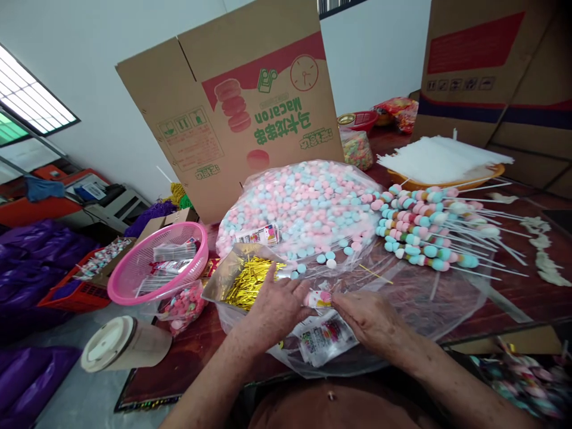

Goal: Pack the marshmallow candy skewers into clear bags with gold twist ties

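a pale wall (375,53) backs the room, with a barred window (33,89) at the far left and bulky purple bags (31,268) below it; in front stands a glossy dark red table (196,339), and on it rises a cardboard carton (232,125) bearing a macaron print; before the carton slumps a big clear bag (304,202) of pink and blue sweets, and to its right lie rows of skewered sweets (424,226), near a heap of loose white sticks (447,158) in a yellow basket (494,173); on the left a pink basket (134,256) holds printed packets, with a lidded cup (129,344) nearer the person; the left hand (279,304) is beside a heap of gold ties (241,280), its fingers spread, one stretched over the ties, and i cannot tell whether its thumb and fingertips grip anything; the right hand (369,316) has its fingers pressed together, seeming to pinch the right end of a small printed packet (318,298), which is between the two hands, just beyond a pile of flat packets (326,341); the step in hand looks like working that one packet with the fingertips, and the next move seems to call for a light, exact hold, as the thin wrapper would likely crumple under a hard squeeze
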### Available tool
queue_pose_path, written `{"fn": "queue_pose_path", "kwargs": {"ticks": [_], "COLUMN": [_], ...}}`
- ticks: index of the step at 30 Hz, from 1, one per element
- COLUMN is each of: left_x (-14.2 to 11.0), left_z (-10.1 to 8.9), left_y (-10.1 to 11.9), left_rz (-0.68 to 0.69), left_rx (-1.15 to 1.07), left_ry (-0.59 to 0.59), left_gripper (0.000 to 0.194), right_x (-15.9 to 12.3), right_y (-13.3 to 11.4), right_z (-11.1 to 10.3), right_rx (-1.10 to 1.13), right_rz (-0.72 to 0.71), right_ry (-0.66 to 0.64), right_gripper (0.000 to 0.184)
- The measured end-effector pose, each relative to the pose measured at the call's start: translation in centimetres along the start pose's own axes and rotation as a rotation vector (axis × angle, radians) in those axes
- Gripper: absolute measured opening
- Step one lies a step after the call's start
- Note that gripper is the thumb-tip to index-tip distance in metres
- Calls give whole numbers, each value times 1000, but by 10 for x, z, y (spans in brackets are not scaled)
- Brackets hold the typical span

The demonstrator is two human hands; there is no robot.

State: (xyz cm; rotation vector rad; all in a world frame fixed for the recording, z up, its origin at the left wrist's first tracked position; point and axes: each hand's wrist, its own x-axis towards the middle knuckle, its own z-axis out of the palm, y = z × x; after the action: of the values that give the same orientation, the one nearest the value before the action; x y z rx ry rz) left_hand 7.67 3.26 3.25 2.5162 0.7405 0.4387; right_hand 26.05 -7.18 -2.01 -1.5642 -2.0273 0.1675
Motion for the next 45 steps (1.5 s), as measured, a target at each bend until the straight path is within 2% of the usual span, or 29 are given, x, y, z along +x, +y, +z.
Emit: {"fn": "queue_pose_path", "kwargs": {"ticks": [2,5,7,8,10,11,13,15,17,21,23,26,28,29,30,33,35,38,41,43,44,45], "left_x": [0,-6,-9,-9,-10,-10,-12,-14,-18,-24,-25,-23,-24,-25,-26,-32,-36,-41,-44,-47,-48,-50], "left_z": [14,36,44,46,46,46,47,50,52,49,43,33,30,30,31,36,39,35,27,23,22,21], "left_y": [4,11,13,14,14,13,12,11,11,15,18,18,15,13,12,11,13,13,8,2,-2,-5], "left_rz": [-83,-214,-287,-331,-422,-455,-449,-401,-375,-408,-412,-440,-504,-533,-540,-446,-377,-300,-268,-363,-432,-493], "left_rx": [-203,-453,-556,-600,-697,-736,-744,-665,-636,-899,-991,-973,-877,-826,-778,-646,-573,-583,-652,-666,-678,-693], "left_ry": [-56,-22,21,46,100,119,131,143,126,-41,-86,-89,-37,-12,4,0,-40,-134,-195,-238,-254,-262], "left_gripper": [19,10,18,23,30,33,34,34,33,30,29,26,25,26,27,25,24,23,24,24,23,23], "right_x": [2,7,10,11,13,14,14,16,18,22,23,25,26,26,26,24,23,24,32,39,42,46], "right_y": [1,7,12,14,14,12,3,-10,-23,-36,-35,-26,-18,-15,-14,-21,-31,-43,-45,-43,-42,-41], "right_z": [-5,-9,-13,-14,-12,-9,1,13,22,28,27,20,14,11,10,16,25,33,27,17,13,9], "right_rx": [-28,-67,-50,-12,169,322,681,927,1019,1215,1278,1269,1270,1262,1241,1047,881,698,709,756,719,625], "right_rz": [-55,-104,-34,59,287,375,451,461,518,633,639,627,634,650,661,577,487,429,404,408,367,268], "right_ry": [-23,-55,41,128,258,248,81,-50,-28,39,80,219,377,413,384,43,-53,31,100,221,292,341], "right_gripper": [25,21,18,18,31,37,38,30,29,32,32,28,27,26,26,24,22,25,23,24,22,18]}}
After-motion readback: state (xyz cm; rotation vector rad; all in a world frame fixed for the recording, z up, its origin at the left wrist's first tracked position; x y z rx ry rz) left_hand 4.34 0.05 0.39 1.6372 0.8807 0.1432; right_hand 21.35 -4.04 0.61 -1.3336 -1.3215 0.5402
